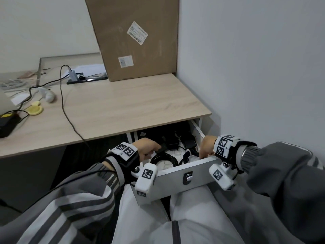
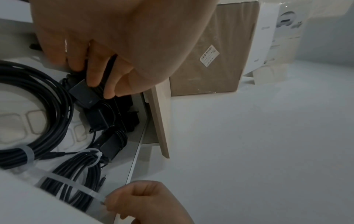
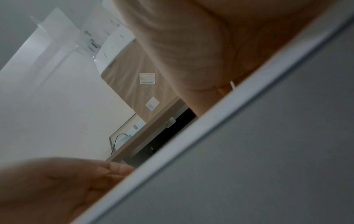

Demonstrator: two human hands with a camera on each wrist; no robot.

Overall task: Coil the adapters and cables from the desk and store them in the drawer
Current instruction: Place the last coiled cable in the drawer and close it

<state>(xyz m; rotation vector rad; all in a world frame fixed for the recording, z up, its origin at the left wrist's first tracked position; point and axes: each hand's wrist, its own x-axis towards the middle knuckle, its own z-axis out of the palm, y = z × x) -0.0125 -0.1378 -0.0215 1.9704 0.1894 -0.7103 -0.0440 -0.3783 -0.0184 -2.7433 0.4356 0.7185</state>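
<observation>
Left hand (image 2: 107, 50) in the open drawer (image 1: 175, 175), grip clenched around a black adapter (image 2: 84, 94); right hand (image 2: 145, 201) pinches a white tie (image 2: 76, 187) beside the coiled cable (image 2: 55, 106).

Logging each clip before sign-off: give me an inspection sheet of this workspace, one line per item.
Surface: light wood desk, white open drawer below.
Job's things: black adapter block, round black cable coil with pale band, folded black cable bundle, all in drawer.
Clutter: tall cardboard box, yellow disc.
Grippers: left hand grips the adapter; right hand pinches a translucent zip tie.
Cables: thin black cord trails off the desk.
Surroundings: white wall.
</observation>
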